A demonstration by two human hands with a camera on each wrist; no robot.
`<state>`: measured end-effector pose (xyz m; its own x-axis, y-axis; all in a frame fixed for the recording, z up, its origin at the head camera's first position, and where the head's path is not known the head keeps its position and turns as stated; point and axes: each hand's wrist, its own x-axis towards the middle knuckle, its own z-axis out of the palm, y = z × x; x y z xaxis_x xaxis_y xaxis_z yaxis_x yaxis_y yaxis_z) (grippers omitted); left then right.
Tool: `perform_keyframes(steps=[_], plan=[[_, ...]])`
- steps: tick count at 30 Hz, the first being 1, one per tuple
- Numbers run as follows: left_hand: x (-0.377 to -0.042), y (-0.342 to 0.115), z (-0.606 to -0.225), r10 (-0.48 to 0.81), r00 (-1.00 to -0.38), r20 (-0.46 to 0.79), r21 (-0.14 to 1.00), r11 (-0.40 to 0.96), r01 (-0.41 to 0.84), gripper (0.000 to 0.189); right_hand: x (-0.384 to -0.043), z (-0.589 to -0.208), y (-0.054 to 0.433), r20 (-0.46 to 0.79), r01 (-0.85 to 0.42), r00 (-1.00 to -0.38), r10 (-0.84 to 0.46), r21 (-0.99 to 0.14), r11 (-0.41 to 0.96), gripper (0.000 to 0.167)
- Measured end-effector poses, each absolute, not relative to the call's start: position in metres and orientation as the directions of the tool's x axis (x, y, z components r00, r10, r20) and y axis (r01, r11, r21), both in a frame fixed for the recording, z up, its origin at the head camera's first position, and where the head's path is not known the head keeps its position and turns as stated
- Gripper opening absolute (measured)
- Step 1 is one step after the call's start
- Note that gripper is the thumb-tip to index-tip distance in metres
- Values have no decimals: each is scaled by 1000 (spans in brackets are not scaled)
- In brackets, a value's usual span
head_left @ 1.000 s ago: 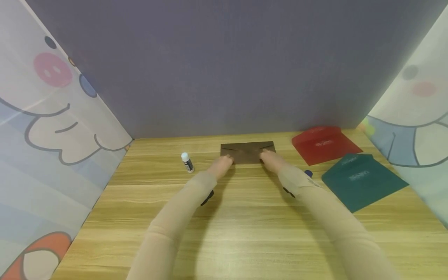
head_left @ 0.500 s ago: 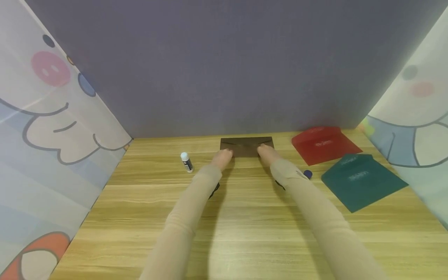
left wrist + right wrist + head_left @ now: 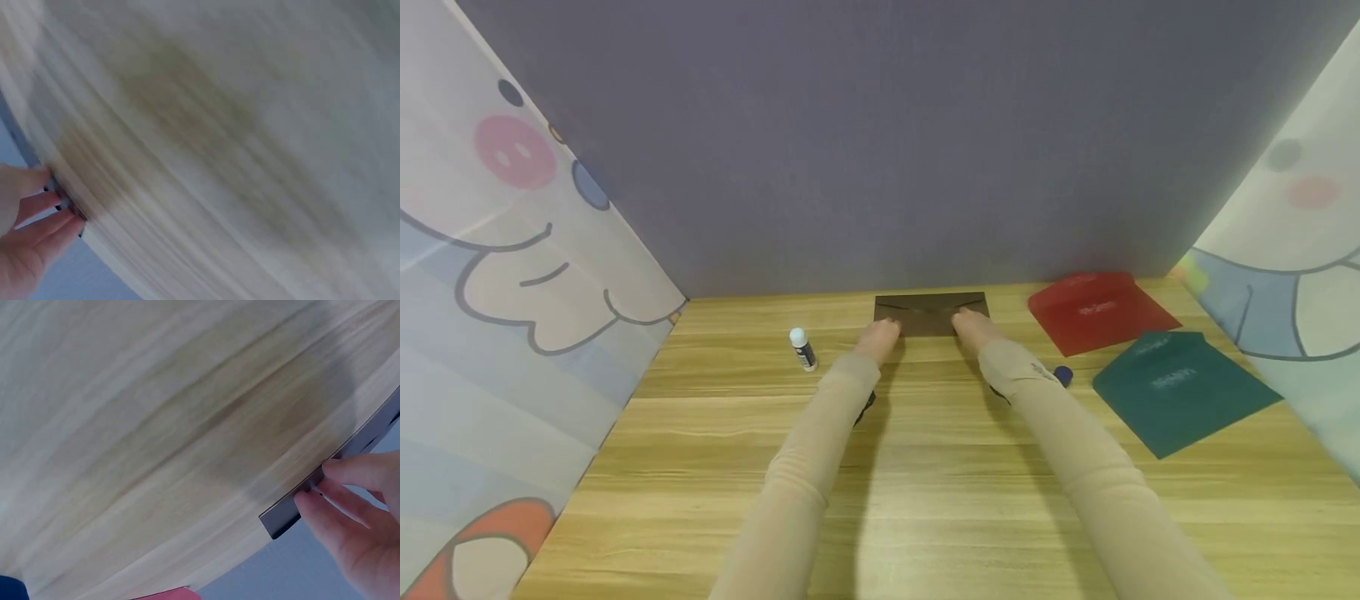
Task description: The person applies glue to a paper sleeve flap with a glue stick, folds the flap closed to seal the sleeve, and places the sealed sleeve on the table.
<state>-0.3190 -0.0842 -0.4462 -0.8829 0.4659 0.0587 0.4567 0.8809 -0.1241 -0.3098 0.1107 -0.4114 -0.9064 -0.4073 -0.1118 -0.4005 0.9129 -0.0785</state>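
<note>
A dark brown envelope (image 3: 927, 315) lies at the back of the wooden table, its flap folded over. On its left end rests my left hand (image 3: 880, 335); in the left wrist view the thumb and fingertips (image 3: 70, 226) reach down onto a narrow dark strip of it. My right hand (image 3: 973, 328) is on the other end. The right wrist view has the thumb and fairly straight fingers (image 3: 331, 515) spread along the brown strip, touching it close to one corner. The middle of the envelope shows between both hands.
A white-capped glue bottle (image 3: 802, 349) lies left of the left hand. A red envelope (image 3: 1097, 315) and a green envelope (image 3: 1183, 392) lie to the right. Beside the right forearm is a dark blue round cap (image 3: 1063, 376). A grey wall (image 3: 910, 150) rises behind the table.
Both hands and the brown envelope have moved slightly away toward the back edge, mostly in the first half second. Since then they have stayed nearly still. The other items lie where they were.
</note>
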Motion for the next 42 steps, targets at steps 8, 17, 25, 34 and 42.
perform_keyframes(steps=[8, 17, 25, 34, 42], plan=[[-310, -77, -421, 432, -883, -185, 30, 900, 435, 42, -301, -411, 108, -108, -430, -897, -428, -1, 903, 16], [-274, -83, -398, 594, -802, -61, 75, 804, 589, 24, -283, -386, 116, -177, -509, -840, -513, -69, 858, 11], [-249, -92, -383, 665, -743, -83, 136, 746, 652, 24, -255, -356, 146, -207, -590, -765, -610, -156, 792, 21], [-221, -105, -376, 710, -703, -41, 173, 698, 695, 19, -235, -333, 195, -207, -578, -777, -594, -141, 804, 34], [-201, -113, -377, 736, -677, 5, 174, 666, 725, 22, -232, -334, 249, -96, -516, -833, -545, -221, 828, 28]])
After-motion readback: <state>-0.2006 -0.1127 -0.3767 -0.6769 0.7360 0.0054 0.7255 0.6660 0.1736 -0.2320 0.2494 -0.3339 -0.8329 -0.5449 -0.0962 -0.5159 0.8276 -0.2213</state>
